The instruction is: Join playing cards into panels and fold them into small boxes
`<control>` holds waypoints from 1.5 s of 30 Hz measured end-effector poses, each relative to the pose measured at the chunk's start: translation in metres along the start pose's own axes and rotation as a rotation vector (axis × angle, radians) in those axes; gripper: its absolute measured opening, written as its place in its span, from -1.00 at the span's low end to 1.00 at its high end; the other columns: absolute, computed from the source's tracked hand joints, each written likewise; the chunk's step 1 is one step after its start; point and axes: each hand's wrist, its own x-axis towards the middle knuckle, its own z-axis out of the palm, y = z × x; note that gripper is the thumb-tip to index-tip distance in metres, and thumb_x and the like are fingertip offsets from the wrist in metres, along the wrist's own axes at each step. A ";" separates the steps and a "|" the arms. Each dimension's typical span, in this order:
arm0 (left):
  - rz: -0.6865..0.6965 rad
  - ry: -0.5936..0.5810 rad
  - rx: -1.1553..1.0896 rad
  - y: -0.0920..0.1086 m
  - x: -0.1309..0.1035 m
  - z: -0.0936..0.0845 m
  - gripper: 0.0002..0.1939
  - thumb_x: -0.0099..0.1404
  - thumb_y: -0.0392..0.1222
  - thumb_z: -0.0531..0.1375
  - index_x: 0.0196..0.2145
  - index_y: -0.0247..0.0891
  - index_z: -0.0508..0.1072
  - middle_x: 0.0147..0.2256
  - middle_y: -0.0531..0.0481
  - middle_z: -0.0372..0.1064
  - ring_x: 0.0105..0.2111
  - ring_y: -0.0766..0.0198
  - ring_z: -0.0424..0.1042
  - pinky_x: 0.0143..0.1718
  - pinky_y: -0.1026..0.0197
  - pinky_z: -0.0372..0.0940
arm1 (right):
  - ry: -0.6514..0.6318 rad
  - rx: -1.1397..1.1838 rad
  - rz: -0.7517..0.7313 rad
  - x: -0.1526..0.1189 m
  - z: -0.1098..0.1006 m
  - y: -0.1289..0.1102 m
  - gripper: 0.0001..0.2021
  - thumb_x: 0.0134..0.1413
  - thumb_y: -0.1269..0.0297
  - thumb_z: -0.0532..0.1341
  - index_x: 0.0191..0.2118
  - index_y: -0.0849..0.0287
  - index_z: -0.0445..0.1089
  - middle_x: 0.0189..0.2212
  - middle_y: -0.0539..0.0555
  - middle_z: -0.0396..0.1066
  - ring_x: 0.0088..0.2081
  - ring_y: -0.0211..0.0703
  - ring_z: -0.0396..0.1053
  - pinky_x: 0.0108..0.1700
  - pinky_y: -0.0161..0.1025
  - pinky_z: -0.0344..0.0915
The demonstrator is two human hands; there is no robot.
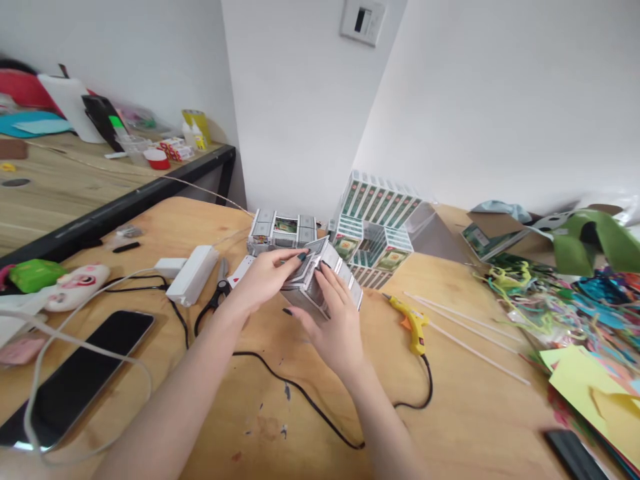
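Note:
A grey patterned box [313, 290], its faces printed like cards or banknotes, is held tilted above the table in front of me. My left hand [267, 273] grips its left side, with the thumb lying on the upper face. My right hand [335, 317] wraps its near right side, fingers pressed on the top and thumb at the lower edge. Just behind stands a similar grey patterned block [285, 230] with an opening showing green. Right of it rises a stack of green and white card boxes [383, 200]. Part of the held box is hidden by my fingers.
A yellow glue gun [413, 323] with a black cord lies to the right, beside thin white glue sticks [475, 320]. Black-handled scissors [215, 297], a white power adapter [193, 273] and a phone [95, 373] lie left. Colourful craft scraps [575, 300] cover the right side.

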 end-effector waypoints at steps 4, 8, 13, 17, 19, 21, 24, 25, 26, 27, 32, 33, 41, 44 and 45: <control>0.048 0.004 0.160 -0.005 0.002 -0.002 -0.64 0.23 -0.10 0.17 -0.05 -0.21 0.52 -0.08 -0.10 0.51 -0.06 0.05 0.45 -0.05 0.06 0.33 | -0.085 0.110 0.102 0.006 -0.011 0.009 -0.44 0.00 0.10 0.31 0.12 0.21 0.30 0.16 0.29 0.27 0.19 0.06 0.25 0.19 0.06 0.24; 0.045 -0.014 0.184 -0.005 0.003 0.004 -0.63 0.26 -0.10 0.13 -0.01 -0.19 0.50 -0.01 -0.08 0.47 -0.06 0.07 0.45 -0.02 0.07 0.31 | -0.151 0.055 0.158 0.010 -0.021 0.031 -0.27 -0.12 0.01 0.36 0.18 0.18 0.21 0.26 0.33 0.10 0.26 0.16 0.10 0.20 0.17 0.17; 0.054 -0.095 0.217 -0.012 0.006 0.011 -0.59 0.28 -0.11 0.10 0.05 -0.17 0.45 0.09 -0.07 0.38 0.05 0.08 0.39 0.09 0.07 0.22 | -0.222 -0.022 0.107 0.006 -0.018 0.050 -0.22 -0.13 0.01 0.34 0.19 0.15 0.07 0.27 0.35 0.02 0.31 0.18 -0.03 0.23 0.20 0.07; 0.087 -0.150 0.251 -0.020 0.009 0.013 -0.57 0.30 -0.10 0.05 0.10 -0.14 0.40 0.14 -0.04 0.32 0.15 0.11 0.29 0.17 0.09 0.13 | -0.222 -0.025 0.134 0.005 -0.015 0.052 -0.21 -0.19 0.00 0.34 0.14 0.16 0.04 0.21 0.35 0.06 0.26 0.16 0.04 0.21 0.14 0.11; 0.084 -0.193 0.210 -0.023 0.010 0.014 -0.58 0.30 -0.06 0.06 0.06 -0.13 0.43 0.12 -0.03 0.35 0.14 0.11 0.29 0.14 0.12 0.14 | -0.245 -0.054 0.142 0.005 -0.015 0.052 -0.16 -0.20 0.00 0.34 0.18 0.18 0.00 0.20 0.34 0.06 0.26 0.17 0.01 0.21 0.15 0.08; 0.026 -0.208 0.162 -0.024 0.010 0.015 -0.62 0.27 -0.02 0.08 -0.04 -0.14 0.51 0.03 -0.02 0.44 0.07 0.08 0.35 0.07 0.14 0.20 | -0.278 -0.103 0.137 0.005 -0.017 0.050 -0.10 -0.19 0.00 0.33 0.24 0.17 -0.07 0.22 0.33 0.03 0.28 0.20 -0.05 0.22 0.20 0.02; -0.111 -0.165 0.129 -0.025 0.011 0.015 -0.66 0.18 0.06 0.14 -0.30 -0.22 0.57 -0.26 -0.02 0.55 -0.17 0.03 0.44 -0.16 0.15 0.26 | -0.326 -0.185 0.136 0.005 -0.018 0.048 -0.03 -0.20 -0.03 0.32 0.30 0.13 -0.15 0.27 0.32 -0.03 0.29 0.29 -0.09 0.20 0.28 -0.01; -0.143 -0.145 0.121 -0.025 0.011 0.015 -0.65 0.16 0.08 0.15 -0.37 -0.25 0.56 -0.35 -0.02 0.54 -0.24 0.05 0.43 -0.22 0.16 0.25 | -0.337 -0.201 0.139 0.005 -0.017 0.047 -0.02 -0.21 -0.04 0.32 0.29 0.13 -0.13 0.27 0.31 -0.01 0.28 0.30 -0.07 0.18 0.29 0.00; -0.163 -0.126 0.110 -0.026 0.012 0.015 -0.64 0.13 0.10 0.16 -0.43 -0.27 0.54 -0.41 -0.01 0.52 -0.29 0.07 0.41 -0.27 0.18 0.23 | -0.343 -0.208 0.140 0.005 -0.016 0.046 -0.03 -0.23 -0.04 0.33 0.29 0.13 -0.10 0.26 0.30 0.02 0.26 0.30 -0.04 0.17 0.28 0.02; -0.178 -0.112 0.093 -0.028 0.013 0.014 -0.63 0.11 0.11 0.17 -0.47 -0.28 0.52 -0.44 0.00 0.49 -0.32 0.09 0.40 -0.31 0.19 0.22 | -0.343 -0.210 0.139 0.004 -0.016 0.046 -0.05 -0.24 -0.04 0.33 0.27 0.12 -0.07 0.24 0.29 0.05 0.24 0.30 -0.02 0.17 0.26 0.03; -0.270 -0.102 -0.076 -0.038 0.019 0.011 -0.67 0.02 0.10 0.23 -0.48 -0.25 0.40 -0.55 0.10 0.36 -0.50 0.28 0.32 -0.47 0.28 0.15 | -0.329 -0.211 0.086 0.004 -0.012 0.042 -0.08 -0.27 -0.04 0.34 0.23 0.13 0.00 0.21 0.30 0.06 0.25 0.27 -0.02 0.20 0.24 -0.02; -0.285 -0.111 -0.111 -0.040 0.019 0.011 -0.67 0.00 0.09 0.25 -0.48 -0.24 0.37 -0.56 0.12 0.34 -0.53 0.31 0.31 -0.49 0.30 0.15 | -0.344 -0.214 0.071 0.004 -0.011 0.040 -0.08 -0.28 -0.05 0.34 0.23 0.15 0.01 0.21 0.32 0.06 0.25 0.27 -0.02 0.21 0.24 -0.04; -0.334 -0.202 -0.248 -0.040 0.019 -0.008 -0.52 -0.12 0.04 0.41 -0.28 -0.27 0.45 -0.43 0.02 0.45 -0.44 0.26 0.42 -0.38 0.23 0.28 | -0.398 -0.292 -0.083 0.004 -0.009 0.031 -0.12 -0.29 -0.04 0.35 0.19 0.17 0.09 0.22 0.42 0.01 0.28 0.30 -0.06 0.24 0.37 -0.26; -0.331 -0.237 -0.250 -0.042 0.020 -0.014 -0.49 -0.08 -0.03 0.41 -0.17 -0.29 0.48 -0.31 -0.07 0.51 -0.32 0.19 0.47 -0.28 0.19 0.32 | -0.389 -0.324 -0.123 0.003 -0.007 0.029 -0.14 -0.29 -0.01 0.36 0.18 0.16 0.11 0.22 0.42 0.01 0.27 0.32 -0.05 0.24 0.37 -0.26; -0.320 -0.253 -0.247 -0.042 0.021 -0.015 -0.50 -0.06 -0.05 0.41 -0.16 -0.29 0.49 -0.27 -0.08 0.52 -0.27 0.18 0.48 -0.23 0.19 0.32 | -0.393 -0.335 -0.129 0.003 -0.006 0.028 -0.14 -0.29 0.00 0.36 0.19 0.17 0.11 0.23 0.42 0.00 0.27 0.33 -0.05 0.24 0.37 -0.26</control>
